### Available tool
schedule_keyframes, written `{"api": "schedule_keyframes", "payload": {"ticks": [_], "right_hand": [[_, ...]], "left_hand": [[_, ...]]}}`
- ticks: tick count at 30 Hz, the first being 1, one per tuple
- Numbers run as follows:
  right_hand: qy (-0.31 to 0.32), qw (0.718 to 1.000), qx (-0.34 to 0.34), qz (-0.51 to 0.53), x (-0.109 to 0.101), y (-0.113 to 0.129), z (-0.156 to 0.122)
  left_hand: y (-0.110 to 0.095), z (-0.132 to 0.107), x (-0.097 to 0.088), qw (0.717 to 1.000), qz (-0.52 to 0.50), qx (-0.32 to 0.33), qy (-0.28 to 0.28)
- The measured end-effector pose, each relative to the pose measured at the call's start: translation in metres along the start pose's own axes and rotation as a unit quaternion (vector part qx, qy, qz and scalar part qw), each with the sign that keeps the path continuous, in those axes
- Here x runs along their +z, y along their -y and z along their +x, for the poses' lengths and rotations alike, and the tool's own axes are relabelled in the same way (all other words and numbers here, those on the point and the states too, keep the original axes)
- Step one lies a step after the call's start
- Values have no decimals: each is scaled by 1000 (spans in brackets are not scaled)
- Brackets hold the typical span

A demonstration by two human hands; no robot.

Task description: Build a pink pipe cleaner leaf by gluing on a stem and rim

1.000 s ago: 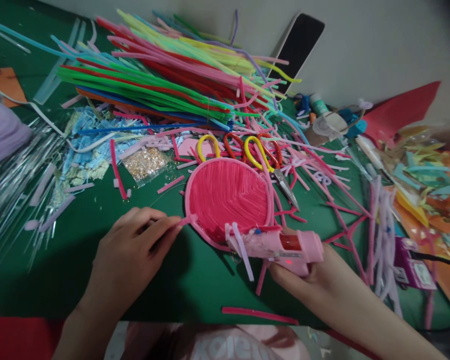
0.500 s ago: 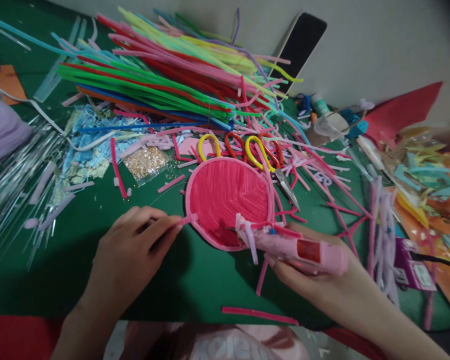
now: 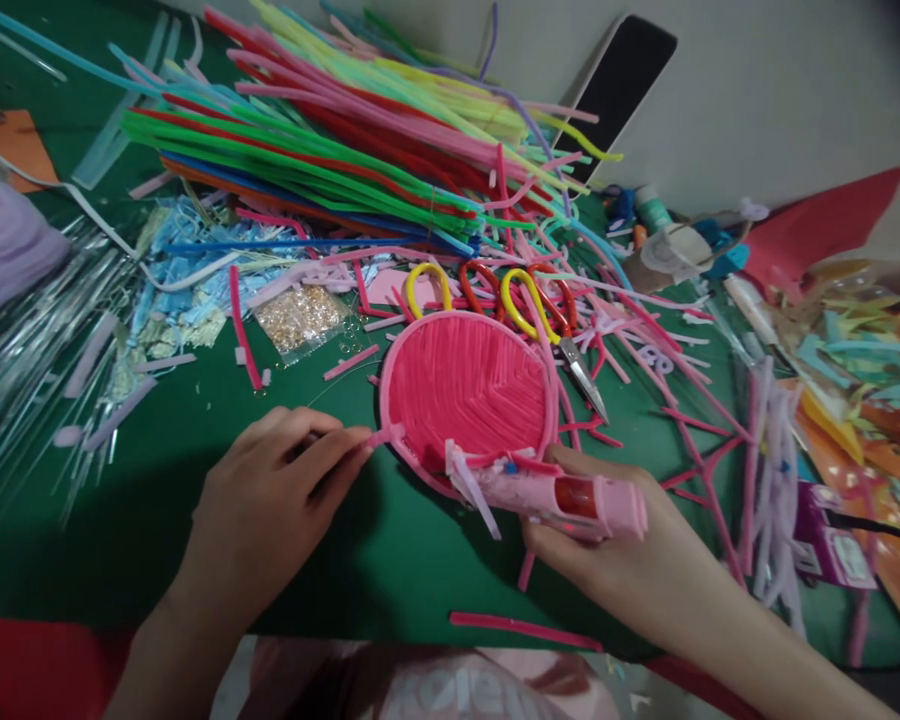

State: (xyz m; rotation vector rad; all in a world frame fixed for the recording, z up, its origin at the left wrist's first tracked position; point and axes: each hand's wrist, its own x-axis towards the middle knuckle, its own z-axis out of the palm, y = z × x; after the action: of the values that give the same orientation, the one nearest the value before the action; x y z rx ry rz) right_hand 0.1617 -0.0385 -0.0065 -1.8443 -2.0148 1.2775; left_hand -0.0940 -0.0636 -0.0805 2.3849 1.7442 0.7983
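A round disc [image 3: 465, 390] of deep pink pipe cleaners with a lighter pink rim lies on the green table. At its lower left edge my left hand [image 3: 277, 510] pinches a short light pink pipe cleaner [image 3: 385, 436], whose far end touches the rim. My right hand [image 3: 607, 540] is wrapped around a pink hot glue gun [image 3: 540, 495]. The gun's nozzle end lies over the disc's lower part, pointing left; its tip is hard to make out. A pale lilac strip [image 3: 476, 495] hangs from the gun's front. Part of my right hand is hidden behind the gun.
Yellow- and red-handled scissors [image 3: 581, 375] lie against the disc's far edge. Behind are bundled pipe cleaners [image 3: 307, 170], a bag of gold rings [image 3: 300, 318] and a phone [image 3: 622, 85] leaning on the wall. Scraps and a purple box [image 3: 832, 535] with a black cable sit at right.
My right hand has brought the glue gun leftward, nearer the disc's lower left edge. My left hand keeps its pinch on the light pink pipe cleaner. The whole view has shifted slightly.
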Motion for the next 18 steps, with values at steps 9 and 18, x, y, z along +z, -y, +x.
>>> {"api": "schedule_keyframes", "payload": {"ticks": [9,18], "right_hand": [[-9,999,-17,-27,1,1,1],[-22,999,-27,-38,3,0,1]], "left_hand": [[-1,1,-1,1000,-7,-2,-1],[0,0,-2,1000,-2,2,0]]}}
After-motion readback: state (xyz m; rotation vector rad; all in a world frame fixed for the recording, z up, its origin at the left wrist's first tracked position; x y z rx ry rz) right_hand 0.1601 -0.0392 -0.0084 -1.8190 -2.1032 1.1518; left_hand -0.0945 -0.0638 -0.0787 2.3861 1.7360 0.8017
